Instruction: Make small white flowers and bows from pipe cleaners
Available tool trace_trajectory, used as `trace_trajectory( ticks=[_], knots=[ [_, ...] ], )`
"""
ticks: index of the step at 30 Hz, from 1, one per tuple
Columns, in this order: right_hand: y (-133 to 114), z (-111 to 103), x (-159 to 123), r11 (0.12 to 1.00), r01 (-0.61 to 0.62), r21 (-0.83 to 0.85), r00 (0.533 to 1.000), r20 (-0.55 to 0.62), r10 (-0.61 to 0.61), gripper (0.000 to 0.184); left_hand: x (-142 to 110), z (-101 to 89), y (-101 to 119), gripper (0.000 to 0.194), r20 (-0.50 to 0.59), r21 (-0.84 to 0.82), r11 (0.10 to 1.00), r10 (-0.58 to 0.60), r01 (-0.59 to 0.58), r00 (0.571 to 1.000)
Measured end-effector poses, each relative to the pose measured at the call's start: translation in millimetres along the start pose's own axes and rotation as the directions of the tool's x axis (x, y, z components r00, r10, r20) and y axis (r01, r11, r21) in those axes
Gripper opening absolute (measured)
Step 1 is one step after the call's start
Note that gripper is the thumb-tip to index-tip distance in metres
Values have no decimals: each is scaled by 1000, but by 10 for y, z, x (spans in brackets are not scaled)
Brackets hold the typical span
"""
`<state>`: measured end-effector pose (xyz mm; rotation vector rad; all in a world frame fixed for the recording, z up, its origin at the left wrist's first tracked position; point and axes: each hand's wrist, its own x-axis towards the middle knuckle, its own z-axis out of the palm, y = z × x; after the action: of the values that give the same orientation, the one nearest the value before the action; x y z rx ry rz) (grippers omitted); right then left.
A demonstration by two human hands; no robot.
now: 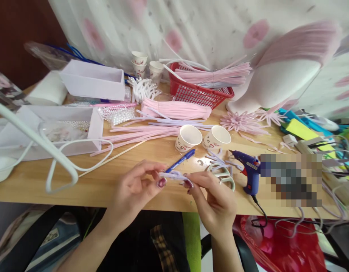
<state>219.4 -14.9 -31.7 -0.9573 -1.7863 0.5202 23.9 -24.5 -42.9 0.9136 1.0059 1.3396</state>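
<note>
Between my two hands, a lilac pipe cleaner (174,175) is held just over the table's front part, looking bent or looped. Thumb and fingers of my left hand (134,187) pinch its left end. My right hand (215,198) grips the right end the same way. Just beyond the fingers lies a blue pen (180,160). Pale green scissors (227,176) rest partly hidden behind my right hand, with short lilac pipe cleaner pieces (219,156) around them. A blue glue gun (249,170) lies farther right, its nozzle toward the left.
Two paper cups (188,138) stand mid-table, before bundles of pink pipe cleaners (174,109). A red basket (197,90) holds more. White boxes (96,146) and a bent white lamp arm (35,139) occupy the left. Pink pipe cleaner flowers (242,121) sit right; cords clutter the right edge.
</note>
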Motion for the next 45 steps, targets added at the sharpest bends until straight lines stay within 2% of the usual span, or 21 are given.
trace_trajectory(
  ticks=[3,6,9,12,15,19,23,30,37,45],
  knots=[
    [-39,-6,-29,975,-174,137,984,-3,176,29,-6,-50,-21,20,75,162,966,193,-203,978],
    [-80,-1,-39,903,-305,304,948,8,318,29,-7,-68,-26,15,108,200,951,216,-234,970],
    [-98,13,-37,825,-379,419,911,14,412,28,-14,-23,-16,2,55,81,994,72,-77,996],
    [-68,45,-44,775,-414,477,885,13,465,27,-13,48,-3,16,0,-83,987,-138,138,990],
    [-14,94,-64,733,-452,508,859,27,511,23,8,89,0,23,-23,-136,962,-242,237,970],
    [32,153,-80,693,-497,522,836,76,543,13,41,87,-9,25,-69,-143,951,-286,274,956],
    [39,175,-68,683,-530,502,814,74,577,8,60,97,-15,21,-108,-145,951,-289,273,951],
    [21,162,-35,679,-578,453,782,68,620,8,82,118,-5,13,-88,-74,969,-243,237,966],
    [5,152,-34,675,-596,434,766,55,641,8,74,103,2,15,-85,8,971,-237,239,968],
    [5,150,-36,673,-592,444,771,68,633,8,74,131,27,17,-78,15,969,-244,246,967]
  ],
)
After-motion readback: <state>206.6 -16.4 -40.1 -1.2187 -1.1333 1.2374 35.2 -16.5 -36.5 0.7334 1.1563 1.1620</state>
